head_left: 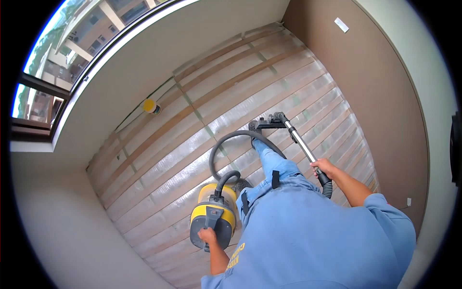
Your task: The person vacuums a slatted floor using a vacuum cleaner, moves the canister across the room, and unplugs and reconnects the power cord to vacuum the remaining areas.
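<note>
My left hand [207, 235] is wrapped round the top handle of a yellow and grey canister vacuum cleaner [196, 212] at my left side. Closed on the upper end of the vacuum wand [302, 145] is my right hand [325, 167]. The metal wand slopes down and away to a dark floor head [270, 124] beside my foot. From the canister a grey hose [214, 150] loops across in front of my legs. Part of that hose passes behind my leg, and its ribbed end shows below my right hand.
The floor [159, 178] has a shiny covering with brownish strips. By the window-side wall stands a small yellow-topped tub [150, 106]. A window [53, 89] is at the upper left, and a brown wall panel [370, 96] rises on the right.
</note>
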The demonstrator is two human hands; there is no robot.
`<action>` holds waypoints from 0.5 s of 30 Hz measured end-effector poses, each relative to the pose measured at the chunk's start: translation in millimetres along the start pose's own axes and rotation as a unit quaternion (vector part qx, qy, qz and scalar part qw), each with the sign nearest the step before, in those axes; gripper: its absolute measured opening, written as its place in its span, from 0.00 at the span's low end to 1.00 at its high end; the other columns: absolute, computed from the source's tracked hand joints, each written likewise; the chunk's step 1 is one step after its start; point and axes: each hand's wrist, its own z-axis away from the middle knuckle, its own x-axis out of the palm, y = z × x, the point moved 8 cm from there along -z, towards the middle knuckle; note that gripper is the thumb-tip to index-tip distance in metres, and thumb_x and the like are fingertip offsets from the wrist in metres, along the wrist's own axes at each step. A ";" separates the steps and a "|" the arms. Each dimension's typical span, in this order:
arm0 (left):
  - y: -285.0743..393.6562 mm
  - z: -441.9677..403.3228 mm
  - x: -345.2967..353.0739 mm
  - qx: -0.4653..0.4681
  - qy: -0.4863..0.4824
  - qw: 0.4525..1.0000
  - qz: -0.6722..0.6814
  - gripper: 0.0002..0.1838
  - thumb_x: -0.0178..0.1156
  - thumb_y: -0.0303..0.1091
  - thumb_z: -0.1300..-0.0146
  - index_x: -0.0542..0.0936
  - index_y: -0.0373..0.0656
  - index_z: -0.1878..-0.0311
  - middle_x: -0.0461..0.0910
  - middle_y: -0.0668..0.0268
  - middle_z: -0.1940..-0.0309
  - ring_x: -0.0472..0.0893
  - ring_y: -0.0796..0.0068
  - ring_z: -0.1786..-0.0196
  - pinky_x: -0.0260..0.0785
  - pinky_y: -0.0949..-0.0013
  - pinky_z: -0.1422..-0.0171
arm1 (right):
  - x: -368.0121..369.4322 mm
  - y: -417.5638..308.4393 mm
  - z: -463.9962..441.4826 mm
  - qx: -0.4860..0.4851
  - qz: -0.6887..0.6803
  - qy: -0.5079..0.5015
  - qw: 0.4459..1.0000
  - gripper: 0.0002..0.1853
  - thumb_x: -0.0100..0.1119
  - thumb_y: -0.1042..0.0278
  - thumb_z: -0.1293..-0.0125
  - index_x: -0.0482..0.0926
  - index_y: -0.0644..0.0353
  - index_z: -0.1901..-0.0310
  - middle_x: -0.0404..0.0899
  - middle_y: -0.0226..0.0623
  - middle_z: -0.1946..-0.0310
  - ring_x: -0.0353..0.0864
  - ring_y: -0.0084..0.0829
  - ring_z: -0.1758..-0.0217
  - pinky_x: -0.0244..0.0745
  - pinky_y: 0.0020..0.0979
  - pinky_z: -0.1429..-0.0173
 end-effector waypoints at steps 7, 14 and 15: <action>187.0 -36.4 -11.7 0.058 -0.069 0.978 0.187 0.17 0.62 0.37 0.42 0.84 0.32 0.56 0.86 0.48 0.61 0.85 0.55 0.55 0.74 0.59 0.46 | -9.0 -161.2 -93.8 0.017 -0.136 -0.130 0.982 0.10 0.64 0.62 0.34 0.73 0.56 0.62 0.75 0.31 0.76 0.75 0.25 0.78 0.76 0.29 0.74; 458.8 -49.0 -78.2 0.148 -0.278 0.908 0.277 0.19 0.59 0.39 0.32 0.81 0.35 0.45 0.85 0.60 0.58 0.84 0.71 0.57 0.76 0.69 0.54 | -13.7 -305.2 -135.3 0.109 -0.351 -0.339 0.866 0.07 0.60 0.64 0.29 0.74 0.55 0.61 0.73 0.25 0.73 0.72 0.18 0.76 0.73 0.24 0.69; 489.1 -59.7 -91.2 0.164 -0.262 0.908 0.283 0.20 0.59 0.40 0.32 0.80 0.34 0.45 0.85 0.58 0.56 0.84 0.68 0.55 0.76 0.67 0.50 | -9.8 -328.0 -141.7 0.093 -0.359 -0.356 0.858 0.07 0.58 0.63 0.28 0.73 0.56 0.59 0.72 0.25 0.73 0.72 0.18 0.75 0.73 0.25 0.68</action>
